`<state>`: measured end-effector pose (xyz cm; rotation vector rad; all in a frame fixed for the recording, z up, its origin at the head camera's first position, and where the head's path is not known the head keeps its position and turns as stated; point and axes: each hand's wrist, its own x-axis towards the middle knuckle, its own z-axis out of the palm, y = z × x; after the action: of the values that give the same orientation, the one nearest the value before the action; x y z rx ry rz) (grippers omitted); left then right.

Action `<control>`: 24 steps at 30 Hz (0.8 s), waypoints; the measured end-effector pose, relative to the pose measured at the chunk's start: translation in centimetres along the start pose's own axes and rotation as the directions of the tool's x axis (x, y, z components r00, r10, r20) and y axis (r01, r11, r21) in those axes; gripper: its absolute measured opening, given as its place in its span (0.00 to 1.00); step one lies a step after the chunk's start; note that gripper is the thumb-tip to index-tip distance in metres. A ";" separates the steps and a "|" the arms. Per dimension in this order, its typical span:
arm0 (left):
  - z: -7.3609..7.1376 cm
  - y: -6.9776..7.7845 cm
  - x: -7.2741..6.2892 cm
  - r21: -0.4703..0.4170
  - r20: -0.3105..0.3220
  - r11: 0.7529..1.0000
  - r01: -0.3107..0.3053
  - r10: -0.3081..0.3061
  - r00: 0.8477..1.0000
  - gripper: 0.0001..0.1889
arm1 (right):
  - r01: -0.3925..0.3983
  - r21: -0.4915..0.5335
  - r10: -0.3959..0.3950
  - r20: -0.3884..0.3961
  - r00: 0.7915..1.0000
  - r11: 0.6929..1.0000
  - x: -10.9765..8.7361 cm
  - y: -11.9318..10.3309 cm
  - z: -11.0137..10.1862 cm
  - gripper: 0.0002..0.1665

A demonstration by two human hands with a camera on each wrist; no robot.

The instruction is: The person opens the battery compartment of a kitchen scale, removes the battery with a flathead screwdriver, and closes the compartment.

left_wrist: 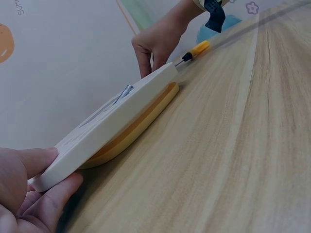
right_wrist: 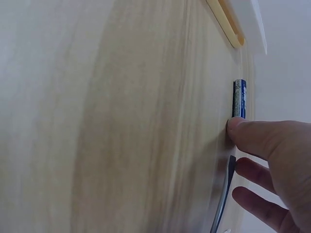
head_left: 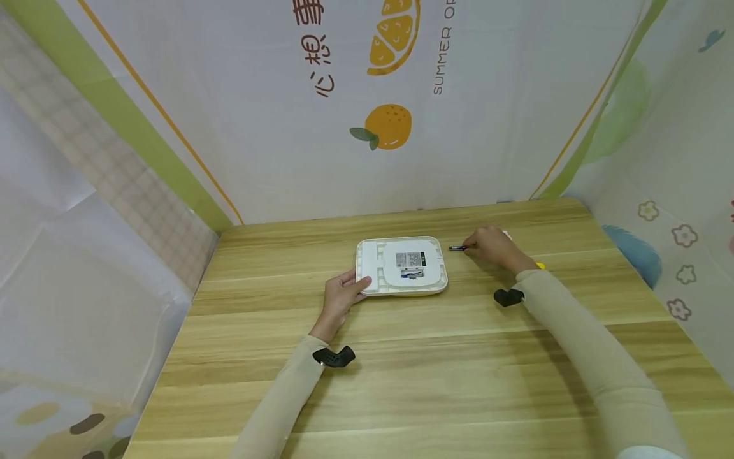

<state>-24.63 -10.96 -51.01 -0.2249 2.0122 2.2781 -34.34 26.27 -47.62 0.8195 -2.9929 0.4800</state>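
Note:
A flat white kitchen scale (head_left: 374,261) lies underside up, with its yellow side (left_wrist: 141,124) beneath. Its battery compartment is uncovered and a blue-and-silver battery (head_left: 410,274) shows inside. My left hand (head_left: 339,294) grips the scale's left end, thumb on the underside and fingers below, and that end is raised off the table in the left wrist view. To the right of the scale, my right hand (head_left: 494,247) pinches one end of a loose blue battery (right_wrist: 239,97) at the table surface. The thumb shows on it; the opposing finger is hidden.
A screwdriver with a yellow handle (left_wrist: 199,48) lies beside the right hand, its metal shaft (right_wrist: 222,196) near the fingertips. Part of a small white object (head_left: 507,234) shows behind that hand. The wooden table (head_left: 436,370) meets a printed cloth (head_left: 321,166) at its back edge.

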 end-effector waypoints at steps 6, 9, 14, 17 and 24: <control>0.0 0.0 0.2 0.003 0.001 1.000 0.011 -0.011 1.000 0.28 | -0.028 0.010 0.028 0.015 0.999 1.000 -0.1 -0.2 -0.5 0.12; -0.1 -0.1 0.2 0.002 0.002 1.000 0.013 -0.013 1.000 0.28 | -0.063 0.032 0.063 0.019 0.998 0.997 0.0 -0.6 -1.0 0.15; -0.1 -0.2 0.3 0.001 0.004 1.000 -0.002 0.002 1.000 0.27 | -0.077 0.062 0.077 -0.011 0.997 0.995 0.3 -2.6 -2.2 0.20; -0.1 -0.3 0.2 -0.010 0.008 1.000 -0.006 0.006 1.000 0.27 | -0.040 0.090 0.045 -0.051 0.998 0.995 0.4 -4.5 -2.3 0.21; -0.1 -0.2 0.1 -0.012 0.013 1.000 -0.017 0.017 1.000 0.27 | 0.153 0.174 -0.119 -0.195 0.974 0.973 0.2 -8.6 -0.6 0.20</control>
<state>-24.72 -11.08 -51.26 -0.1938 2.0016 2.2961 -30.24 19.33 -44.49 0.9288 -2.7309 0.7954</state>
